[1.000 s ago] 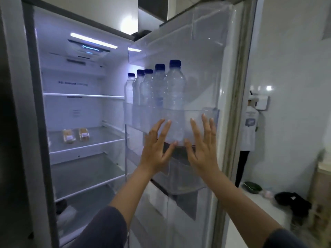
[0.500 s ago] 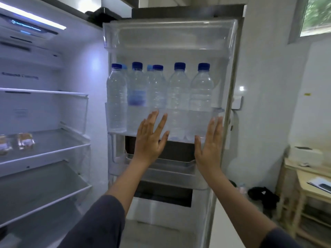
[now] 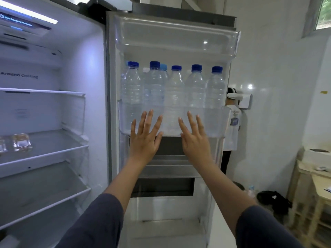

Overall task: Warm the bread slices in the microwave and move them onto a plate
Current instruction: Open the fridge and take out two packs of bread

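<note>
Both hands were laid flat against the clear door bin (image 3: 215, 122) of the opened fridge (image 3: 80, 68), the left hand (image 3: 145, 140) at its lower middle and the right hand (image 3: 195, 140) just beside it, fingers straight and spread, nothing gripped. Blue-capped water bottles (image 3: 174, 90) were stood in the bin. The wrapped bread slices (image 3: 21, 144) were seen well left of the bin, on a glass shelf (image 3: 53, 149)

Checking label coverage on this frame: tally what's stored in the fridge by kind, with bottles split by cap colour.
Dark-blue-capped water bottles: 5
Light-blue-capped water bottle: 1
Wrapped bread packets: 2 (one cut off by the left edge)
Total: 8
Not counted: pale shape behind the front row, too unclear to tell.
</note>
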